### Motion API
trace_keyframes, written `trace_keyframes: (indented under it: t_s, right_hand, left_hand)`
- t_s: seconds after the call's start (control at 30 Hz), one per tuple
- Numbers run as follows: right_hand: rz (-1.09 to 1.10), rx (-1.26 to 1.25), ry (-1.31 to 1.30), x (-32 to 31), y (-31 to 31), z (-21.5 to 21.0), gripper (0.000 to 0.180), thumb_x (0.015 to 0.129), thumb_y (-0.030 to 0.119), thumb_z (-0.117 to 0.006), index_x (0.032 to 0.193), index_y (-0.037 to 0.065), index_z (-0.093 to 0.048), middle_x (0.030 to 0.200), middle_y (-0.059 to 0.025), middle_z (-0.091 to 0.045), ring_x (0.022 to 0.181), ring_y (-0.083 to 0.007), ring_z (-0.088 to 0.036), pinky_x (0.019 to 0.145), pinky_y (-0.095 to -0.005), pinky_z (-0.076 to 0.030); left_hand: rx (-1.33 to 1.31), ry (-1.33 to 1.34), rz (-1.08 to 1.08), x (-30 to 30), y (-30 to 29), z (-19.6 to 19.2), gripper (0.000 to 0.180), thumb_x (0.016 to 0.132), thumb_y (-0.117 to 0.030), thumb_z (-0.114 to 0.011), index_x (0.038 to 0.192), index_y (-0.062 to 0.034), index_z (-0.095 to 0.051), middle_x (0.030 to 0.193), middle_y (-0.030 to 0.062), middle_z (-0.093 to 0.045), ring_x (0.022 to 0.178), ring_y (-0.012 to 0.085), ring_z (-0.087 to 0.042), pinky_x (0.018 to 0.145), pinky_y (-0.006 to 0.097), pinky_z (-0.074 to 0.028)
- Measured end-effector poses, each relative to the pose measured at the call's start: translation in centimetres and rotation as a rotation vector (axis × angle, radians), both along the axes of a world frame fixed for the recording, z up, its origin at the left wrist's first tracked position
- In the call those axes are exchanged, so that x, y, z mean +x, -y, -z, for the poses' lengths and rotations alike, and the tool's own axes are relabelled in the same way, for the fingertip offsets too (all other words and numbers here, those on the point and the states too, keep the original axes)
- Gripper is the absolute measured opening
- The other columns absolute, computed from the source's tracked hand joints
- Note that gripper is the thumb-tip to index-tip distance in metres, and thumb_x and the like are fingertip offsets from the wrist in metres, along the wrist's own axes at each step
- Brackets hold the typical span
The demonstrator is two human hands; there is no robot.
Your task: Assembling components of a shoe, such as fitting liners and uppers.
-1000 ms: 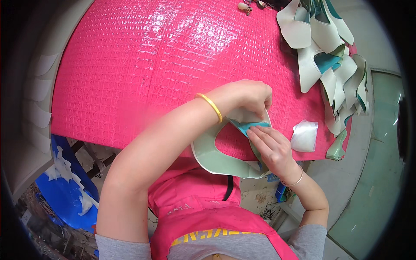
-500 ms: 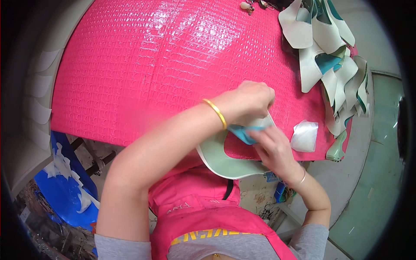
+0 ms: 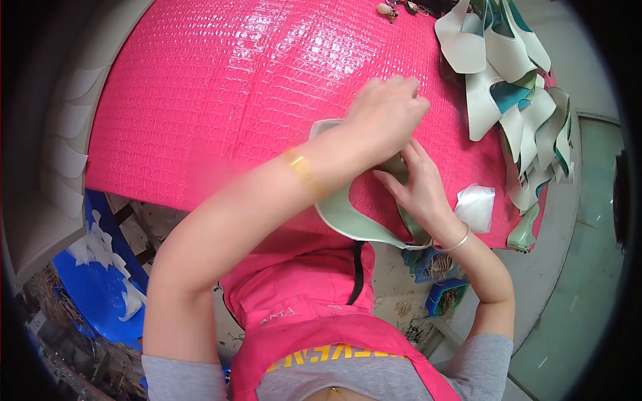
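A U-shaped shoe upper [image 3: 348, 212], pale green inside with a white edge, lies at the near edge of the pink table, partly under my left forearm. My left hand [image 3: 388, 115] is above its far part, fingers curled closed. What they hold, if anything, is hidden. Nearer me, my right hand [image 3: 422, 189] has thumb and fingers closed on the upper's right side, where a darker green fold shows between them. A crumpled white packet [image 3: 475, 208] lies just right of that hand.
Several white and green shoe uppers [image 3: 485, 103] overlap along the table's right side. A pale green tapered piece [image 3: 523, 230] sits at the right corner. White pieces [image 3: 67, 175] stick out from a grey shelf at left. A blue chair [image 3: 100, 287] holding white scraps stands below.
My left hand has moved up and away from me. My right hand has also shifted slightly farther off, with the upper. The blue piece seen by my right fingers no longer shows.
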State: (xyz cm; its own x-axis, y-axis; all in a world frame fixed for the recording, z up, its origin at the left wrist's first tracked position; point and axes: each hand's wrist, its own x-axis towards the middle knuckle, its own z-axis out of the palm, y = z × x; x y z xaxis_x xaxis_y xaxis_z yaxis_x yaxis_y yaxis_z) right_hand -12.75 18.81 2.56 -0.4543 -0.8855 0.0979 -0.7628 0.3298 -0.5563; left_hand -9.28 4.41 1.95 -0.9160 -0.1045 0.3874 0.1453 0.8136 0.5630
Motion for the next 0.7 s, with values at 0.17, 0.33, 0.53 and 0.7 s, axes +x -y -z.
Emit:
trace_keyframes:
  t_s: [0.17,0.33,0.53,0.7]
  right_hand:
    - [0.158,0.202,0.271,-0.3,1.9,-0.9,0.022,0.071,0.011,-0.065,0.085,-0.003,-0.054,0.068,-0.0164,-0.054,0.063,-0.0332,-0.054,0.058,-0.0397,-0.043]
    - [0.121,0.304,0.049,-1.6,2.7,-0.6,0.022,0.076,0.017,-0.06,0.079,-0.003,-0.052,0.071,-0.0235,-0.056,0.071,-0.0391,-0.056,0.059,-0.0437,-0.042]
    - [0.1,0.32,-0.061,-1.9,2.9,-0.4,0.022,0.078,0.017,-0.058,0.075,-0.003,-0.049,0.07,-0.0234,-0.056,0.071,-0.0397,-0.055,0.06,-0.0447,-0.042]
    - [0.188,0.366,-0.009,-1.9,2.6,-0.1,0.021,0.079,0.019,-0.058,0.077,-0.001,-0.051,0.069,-0.0234,-0.055,0.072,-0.0397,-0.055,0.06,-0.0443,-0.042]
  left_hand:
    - [0.02,0.024,-0.029,10.5,-2.1,2.5,0.027,0.071,-0.011,-0.06,0.097,-0.0025,-0.057,0.096,0.0113,-0.055,0.093,0.0253,-0.053,0.076,0.032,-0.046]
    - [-0.091,0.043,-0.111,11.3,-3.3,3.8,0.042,0.072,-0.013,-0.06,0.109,0.0023,-0.051,0.111,0.0115,-0.051,0.105,0.024,-0.048,0.084,0.032,-0.044]
    - [-0.131,0.048,-0.152,10.2,-3.5,4.0,0.042,0.073,-0.014,-0.058,0.111,0.0018,-0.051,0.112,0.0097,-0.051,0.099,0.0196,-0.048,0.083,0.03,-0.042]
    - [-0.487,0.143,-0.106,9.0,-4.6,3.5,0.038,0.07,-0.011,-0.058,0.108,-0.0049,-0.056,0.117,0.0119,-0.047,0.1,0.0239,-0.046,0.089,0.028,-0.036]
